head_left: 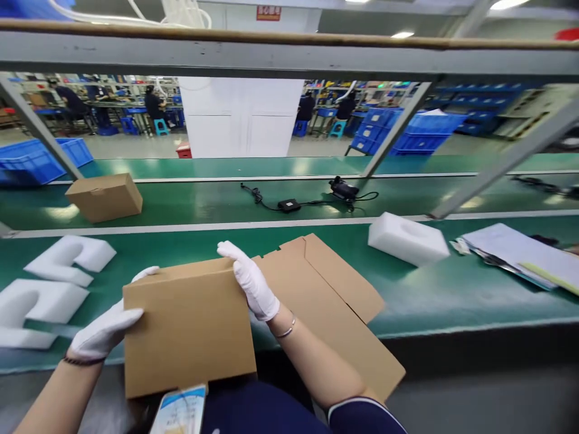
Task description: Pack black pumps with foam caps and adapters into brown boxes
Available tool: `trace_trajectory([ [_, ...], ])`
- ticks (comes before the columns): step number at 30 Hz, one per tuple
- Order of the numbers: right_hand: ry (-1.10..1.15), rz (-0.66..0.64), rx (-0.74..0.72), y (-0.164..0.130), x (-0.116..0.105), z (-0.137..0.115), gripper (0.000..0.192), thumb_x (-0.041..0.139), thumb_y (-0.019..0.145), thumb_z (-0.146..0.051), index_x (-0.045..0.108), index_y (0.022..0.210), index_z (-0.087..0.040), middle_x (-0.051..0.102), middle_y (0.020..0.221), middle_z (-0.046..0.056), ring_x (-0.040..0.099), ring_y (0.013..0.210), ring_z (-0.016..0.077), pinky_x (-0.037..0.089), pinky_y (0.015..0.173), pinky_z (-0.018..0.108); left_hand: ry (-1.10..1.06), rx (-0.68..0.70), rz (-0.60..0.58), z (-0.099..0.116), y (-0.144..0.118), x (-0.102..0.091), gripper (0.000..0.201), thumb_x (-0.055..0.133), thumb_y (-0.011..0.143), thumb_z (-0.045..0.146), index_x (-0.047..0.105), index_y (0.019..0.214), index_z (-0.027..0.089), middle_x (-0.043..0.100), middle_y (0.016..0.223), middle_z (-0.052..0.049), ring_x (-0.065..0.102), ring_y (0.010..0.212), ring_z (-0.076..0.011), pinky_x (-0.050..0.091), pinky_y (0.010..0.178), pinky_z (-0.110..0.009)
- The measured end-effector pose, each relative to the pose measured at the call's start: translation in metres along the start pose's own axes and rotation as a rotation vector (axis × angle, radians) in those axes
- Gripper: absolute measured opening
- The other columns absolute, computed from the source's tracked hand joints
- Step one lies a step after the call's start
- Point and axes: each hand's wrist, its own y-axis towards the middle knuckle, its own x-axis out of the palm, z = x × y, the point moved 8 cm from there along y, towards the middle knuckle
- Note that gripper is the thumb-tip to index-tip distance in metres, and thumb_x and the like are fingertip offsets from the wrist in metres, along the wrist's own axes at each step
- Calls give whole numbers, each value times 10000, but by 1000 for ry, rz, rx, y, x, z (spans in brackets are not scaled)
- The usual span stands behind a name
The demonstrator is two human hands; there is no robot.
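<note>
- The green workbench (pixel 452 295) spans the frame from left edge to right.
- A grey overhead beam (pixel 289 53) crosses the top of the frame.
- The cardboard box (pixel 187 331) sits in the lower middle, left of centre, tilted towards the wearer and held between two white-gloved hands.
- A creased cardboard sheet (pixel 312 289) lies flat in the lower centre, just right of the box; whether the two join cannot be told.
- Two notched white foam pieces (pixel 49 298) rest at the lower left, one behind the other.
- Stacked papers (pixel 520 247) lie at the right edge.
- A small carton (pixel 113 199) stands at the middle left, beyond the foam.
- A white foam block (pixel 407 238) with a hollow sits right of centre.
- The left hand (pixel 106 328) pinches the box's left side, thumb on the near face, fingers partly hidden behind.
- The right hand (pixel 253 286) presses against the box's upper right edge, fingers extended rather than curled round it.
- A black device (pixel 344 188) with a looped cable lies in the upper middle, right of centre.
- A black adapter (pixel 289 205) lies on the cord, left of that device.
</note>
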Motion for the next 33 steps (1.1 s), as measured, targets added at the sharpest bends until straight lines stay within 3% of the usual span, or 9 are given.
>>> trace_trajectory([
  [2, 44, 68, 1, 4, -3, 9, 699, 385, 1011, -748, 569, 1510, -294, 454, 1652, 32, 345, 1570, 225, 201, 1338, 461, -72, -158, 65, -8, 1, -16, 902, 948, 505, 466, 628, 1331, 296, 721, 1286, -140, 728, 1053, -472, 657, 778, -569],
  [4, 93, 138, 26, 11, -13, 24, 757, 348, 997, -784, 534, 1538, -289, 438, 1662, 40, 339, 1574, 220, 195, 1337, 461, -157, -114, 291, 0, 0, -49, 909, 956, 408, 412, 658, 1251, 247, 763, 1143, -107, 740, 978, -426, 664, 782, -528],
  [7, 206, 180, 194, 19, -28, 55, 805, 397, 936, -849, 566, 1496, -296, 488, 1626, 76, 410, 1536, 262, 275, 1296, 514, -279, 301, 689, 37, -20, -106, 778, 942, 393, 433, 702, 1085, 173, 770, 950, -40, 720, 890, -269, 663, 812, -360],
  [9, 296, 149, 358, 18, -25, 76, 795, 500, 901, -836, 563, 1476, -291, 519, 1596, 115, 502, 1470, 289, 381, 1229, 532, -337, 543, 743, 56, -33, -121, 723, 921, 499, 514, 701, 1096, 171, 771, 1033, -21, 695, 935, -204, 644, 824, -277],
  [13, 397, -11, 540, 14, 13, 96, 709, 734, 836, -648, 550, 1410, -274, 585, 1525, 128, 653, 1296, 285, 541, 1066, 478, -411, 600, 697, 57, -35, -111, 705, 922, 609, 490, 691, 1207, 195, 746, 1225, -19, 684, 1016, -180, 632, 806, -242],
  [17, 296, -35, 467, 21, 40, 98, 514, 761, 746, -442, 606, 1178, -211, 727, 1279, 100, 701, 1129, 278, 587, 922, 419, -466, 578, 691, 45, -35, -88, 756, 929, 619, 489, 691, 1291, 239, 726, 1296, -8, 684, 1046, -197, 640, 795, -254],
  [22, -90, 78, 407, 32, 18, 97, 307, 687, 665, -325, 613, 931, -192, 756, 977, 52, 677, 896, 232, 558, 782, 352, -466, 550, 691, 43, -40, -80, 800, 927, 627, 492, 667, 1344, 252, 715, 1307, 2, 674, 1068, -196, 622, 944, -297],
  [28, -77, -571, 547, 25, 24, 81, 390, 824, 705, -512, 699, 824, -162, 721, 755, 38, 592, 572, 131, 461, 542, 264, -420, 510, 759, 41, -44, -86, 668, 865, 716, 458, 676, 1306, 207, 722, 1295, -27, 600, 1275, -256, 586, 1014, -313],
  [33, -226, -493, 497, 50, -7, 76, 430, 849, 690, -560, 673, 761, -174, 716, 697, 39, 616, 565, 144, 505, 576, 278, -355, 535, 818, 49, -59, -88, 511, 786, 763, 466, 716, 1227, 264, 737, 1270, 26, 535, 1385, -262, 532, 1125, -372],
])
